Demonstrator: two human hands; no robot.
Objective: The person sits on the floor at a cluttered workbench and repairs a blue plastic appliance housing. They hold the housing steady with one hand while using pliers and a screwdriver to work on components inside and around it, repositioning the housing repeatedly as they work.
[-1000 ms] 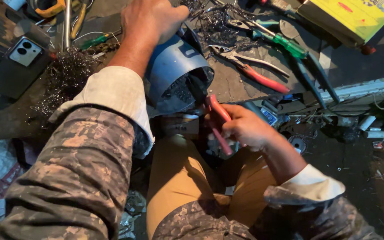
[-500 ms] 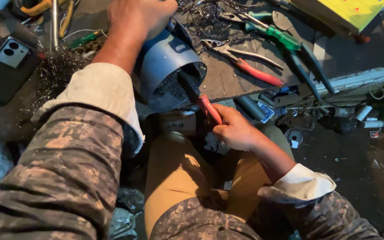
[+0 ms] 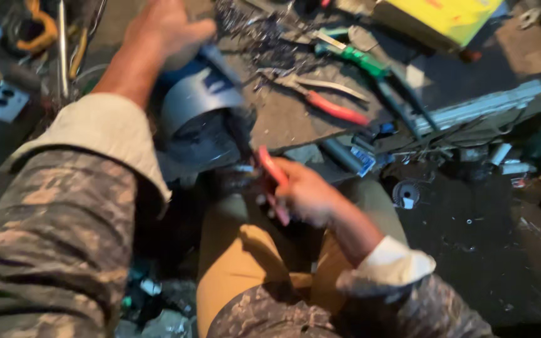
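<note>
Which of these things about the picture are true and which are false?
1. The right hand holds red-handled pliers. True.
2. The left hand rests on top of the grey round motor housing. True.
3. A second pair of red-handled pliers lies in the person's lap. False: it lies on the dark work surface beyond the motor.
4. The tool with green handles is in the left hand. False: it lies on the surface, untouched.
5. A yellow box sits at the top right. True.
</note>
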